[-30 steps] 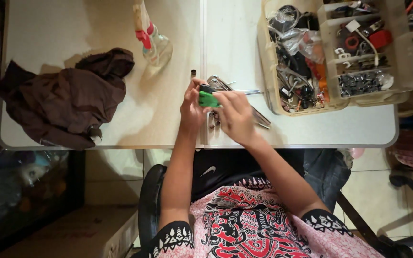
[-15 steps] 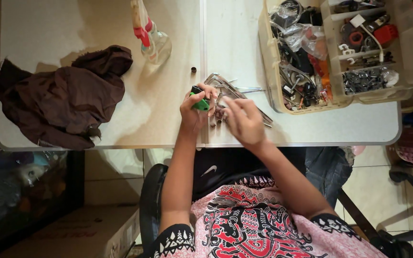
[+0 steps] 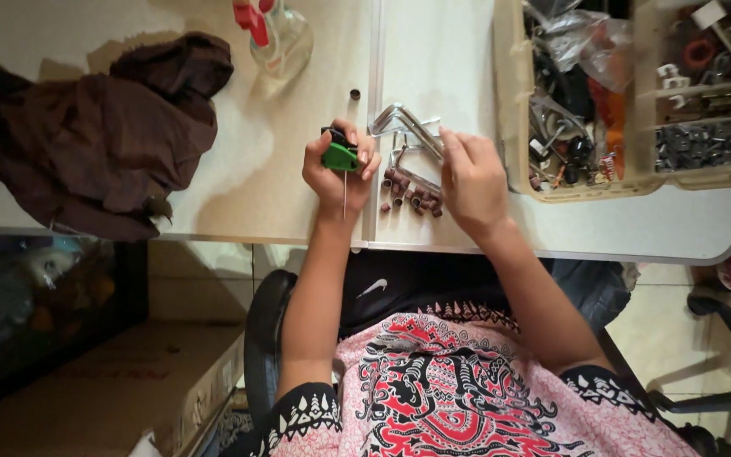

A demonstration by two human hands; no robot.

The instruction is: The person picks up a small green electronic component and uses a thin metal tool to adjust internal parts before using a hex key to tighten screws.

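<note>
Upper right of frame: beige compartment box of hardware. At centre, left hand, grip closed around green-handled tool, thin shaft pointing down-frame. Right hand, fingers spread, on small brown cylinders on desk.

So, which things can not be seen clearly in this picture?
Head view:
- Spray bottle: top cut off by the frame edge.
- Green-handled tool: mostly wrapped by the left hand.
- Small brown cylinders: too small to identify; some under the right hand.
- Organizer box contents: a blurred jumble.

warm light, dim edges, soft shadows
</note>
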